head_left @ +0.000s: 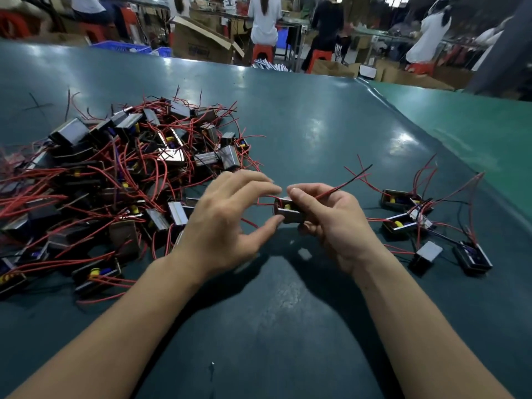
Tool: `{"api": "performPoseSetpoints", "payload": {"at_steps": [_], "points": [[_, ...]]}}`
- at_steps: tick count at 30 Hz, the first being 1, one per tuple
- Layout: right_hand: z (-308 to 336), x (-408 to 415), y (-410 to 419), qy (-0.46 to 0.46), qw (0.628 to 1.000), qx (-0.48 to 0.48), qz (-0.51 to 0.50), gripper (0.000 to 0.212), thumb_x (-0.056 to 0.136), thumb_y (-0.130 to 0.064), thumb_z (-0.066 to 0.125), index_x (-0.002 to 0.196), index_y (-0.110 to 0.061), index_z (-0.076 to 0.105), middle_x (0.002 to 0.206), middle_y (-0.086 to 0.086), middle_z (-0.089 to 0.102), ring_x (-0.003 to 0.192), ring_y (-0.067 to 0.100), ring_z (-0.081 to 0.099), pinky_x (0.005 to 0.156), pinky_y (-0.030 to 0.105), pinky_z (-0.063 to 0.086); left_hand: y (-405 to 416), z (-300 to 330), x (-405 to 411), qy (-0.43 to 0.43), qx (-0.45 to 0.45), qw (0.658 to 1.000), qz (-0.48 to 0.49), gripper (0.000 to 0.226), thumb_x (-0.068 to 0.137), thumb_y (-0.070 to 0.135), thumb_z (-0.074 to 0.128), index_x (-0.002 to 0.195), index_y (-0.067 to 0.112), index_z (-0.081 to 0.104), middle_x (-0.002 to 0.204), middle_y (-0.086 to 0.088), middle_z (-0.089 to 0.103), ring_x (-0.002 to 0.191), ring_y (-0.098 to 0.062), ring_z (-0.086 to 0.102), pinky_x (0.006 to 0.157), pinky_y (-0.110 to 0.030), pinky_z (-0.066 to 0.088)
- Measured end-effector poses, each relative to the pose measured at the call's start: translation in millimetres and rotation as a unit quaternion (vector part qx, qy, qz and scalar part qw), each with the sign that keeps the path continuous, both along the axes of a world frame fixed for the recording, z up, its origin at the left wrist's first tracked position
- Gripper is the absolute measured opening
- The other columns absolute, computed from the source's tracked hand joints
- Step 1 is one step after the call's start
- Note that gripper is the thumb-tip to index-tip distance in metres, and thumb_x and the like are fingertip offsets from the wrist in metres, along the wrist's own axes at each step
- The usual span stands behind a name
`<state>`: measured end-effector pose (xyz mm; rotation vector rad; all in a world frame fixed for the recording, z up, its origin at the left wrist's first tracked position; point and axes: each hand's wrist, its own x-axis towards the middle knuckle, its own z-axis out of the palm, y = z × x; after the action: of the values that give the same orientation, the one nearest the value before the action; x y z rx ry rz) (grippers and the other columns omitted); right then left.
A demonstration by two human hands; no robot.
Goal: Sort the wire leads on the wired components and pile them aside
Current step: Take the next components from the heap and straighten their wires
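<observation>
Teal matting is covering the long worktable (pixel 302 133), which is stretching from the near edge to the far side, where several people are sitting on red stools (pixel 262 51) among cardboard boxes (pixel 201 41) and blue crates (pixel 121 47). On the left of the table a big tangled heap of wired components (pixel 115 174) is lying, metal-framed blocks with yellow and blue parts and red leads sticking out in all directions. On the right, well apart from the heap, a small group of finished pieces (pixel 426 226) is lying spread out, their red and black leads trailing toward the far side. Between the two, near the middle, both bare forearms are reaching in. The right hand (pixel 331 223) is gripping one component (pixel 289 211) with curled fingers, and is pinching its red and black leads (pixel 342 185), which are pointing up and to the right. The left hand (pixel 227 223) is touching the same component, its thumb pressing the near corner and its fingertips curving over the top, where a red lead is looping out; whether those fingers are pinching that lead is not clear
</observation>
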<state>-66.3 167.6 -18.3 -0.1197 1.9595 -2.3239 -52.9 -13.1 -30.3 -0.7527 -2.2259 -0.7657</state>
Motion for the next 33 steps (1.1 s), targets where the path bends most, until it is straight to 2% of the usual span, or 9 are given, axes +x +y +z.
{"api": "performPoseSetpoints", "payload": {"at_steps": [3, 9, 15, 20, 22, 24, 26, 28, 33], "points": [[1, -2, 2, 0.013, 1.0, -0.018, -0.001, 0.008, 0.083, -0.014, 0.066, 0.09, -0.01, 0.066, 0.08, 0.004, 0.073, 0.072, 0.014, 0.07, 0.052, 0.019, 0.051, -6, -1, -5, -0.009, 0.003, 0.997, 0.071, 0.028, 0.084, 0.032, 0.074, 0.102, 0.011, 0.073, 0.101, -0.002, 0.07, 0.094, -0.027, 0.06, 0.084, -0.048, 0.049], [0, -5, 1, 0.023, 0.999, -0.041, 0.002, 0.015, 0.098, 0.002, 0.046, 0.096, -0.011, 0.054, 0.091, 0.008, 0.074, 0.083, 0.02, 0.072, 0.07, 0.029, 0.059, -16, -1, -8, -0.067, 0.039, 0.993, 0.093, 0.019, 0.087, 0.031, 0.066, 0.083, 0.014, 0.075, 0.077, 0.004, 0.071, 0.07, -0.019, 0.059, 0.068, -0.04, 0.05], [5, -11, 12, -0.007, 0.992, -0.084, -0.09, 0.018, 0.097, -0.003, 0.051, 0.086, -0.016, 0.058, 0.086, 0.006, 0.075, 0.078, 0.017, 0.07, 0.063, 0.03, 0.056, -19, 5, -2, -0.113, 0.029, 0.993, -0.007, 0.027, 0.086, 0.039, 0.067, 0.075, 0.016, 0.079, 0.064, 0.004, 0.066, 0.063, -0.016, 0.059, 0.061, -0.039, 0.051], [10, -12, 18, -0.023, 0.985, -0.138, -0.103, 0.012, 0.099, -0.015, 0.048, 0.092, -0.014, 0.058, 0.071, 0.004, 0.07, 0.071, 0.022, 0.071, 0.057, 0.029, 0.055, -38, 10, -10, -0.072, 0.001, 0.976, 0.208, 0.021, 0.091, 0.027, 0.061, 0.096, 0.014, 0.077, 0.091, -0.006, 0.074, 0.09, -0.031, 0.06, 0.082, -0.041, 0.05], [10, -11, 16, -0.018, 0.989, -0.114, -0.091, 0.012, 0.099, -0.015, 0.048, 0.093, -0.012, 0.058, 0.065, 0.003, 0.067, 0.067, 0.023, 0.071, 0.053, 0.027, 0.055, -48, 16, -9, -0.116, 0.022, 0.956, 0.27, 0.016, 0.09, 0.025, 0.062, 0.096, 0.017, 0.074, 0.097, -0.004, 0.071, 0.098, -0.031, 0.058, 0.084, -0.04, 0.048], [7, -9, 12, -0.02, 0.995, -0.058, -0.083, 0.006, 0.097, -0.013, 0.053, 0.092, -0.011, 0.056, 0.062, 0.006, 0.068, 0.07, 0.028, 0.07, 0.055, 0.029, 0.056, -54, 24, -3, -0.165, 0.028, 0.939, 0.299, 0.017, 0.085, 0.041, 0.064, 0.087, 0.026, 0.07, 0.091, 0.002, 0.067, 0.094, -0.028, 0.06, 0.079, -0.038, 0.049], [2, -8, 7, -0.015, 0.997, 0.025, -0.076, 0.004, 0.095, -0.013, 0.058, 0.092, -0.011, 0.056, 0.062, 0.01, 0.07, 0.074, 0.032, 0.067, 0.062, 0.034, 0.053, -54, 31, 4, -0.247, -0.1, 0.901, 0.342, 0.039, 0.075, 0.068, 0.062, 0.087, 0.031, 0.064, 0.094, 0.005, 0.061, 0.097, -0.026, 0.06, 0.077, -0.036, 0.046], [-3, -6, 4, -0.009, 0.994, 0.09, -0.062, 0.005, 0.093, -0.014, 0.062, 0.093, -0.013, 0.057, 0.066, 0.01, 0.072, 0.071, 0.024, 0.067, 0.063, 0.031, 0.048, -53, 30, 8, -0.304, -0.214, 0.853, 0.367, 0.049, 0.07, 0.075, 0.061, 0.096, 0.033, 0.06, 0.106, 0.001, 0.054, 0.105, -0.029, 0.057, 0.078, -0.038, 0.045], [-10, -7, 4, -0.003, 0.992, 0.109, -0.066, 0.007, 0.09, -0.007, 0.065, 0.089, -0.012, 0.06, 0.062, 0.002, 0.071, 0.063, 0.013, 0.069, 0.058, 0.023, 0.049, -52, 29, 6, -0.31, -0.176, 0.874, 0.332, 0.036, 0.081, 0.039, 0.068, 0.113, 0.025, 0.062, 0.115, -0.007, 0.058, 0.11, -0.033, 0.054, 0.091, -0.045, 0.044]]}}
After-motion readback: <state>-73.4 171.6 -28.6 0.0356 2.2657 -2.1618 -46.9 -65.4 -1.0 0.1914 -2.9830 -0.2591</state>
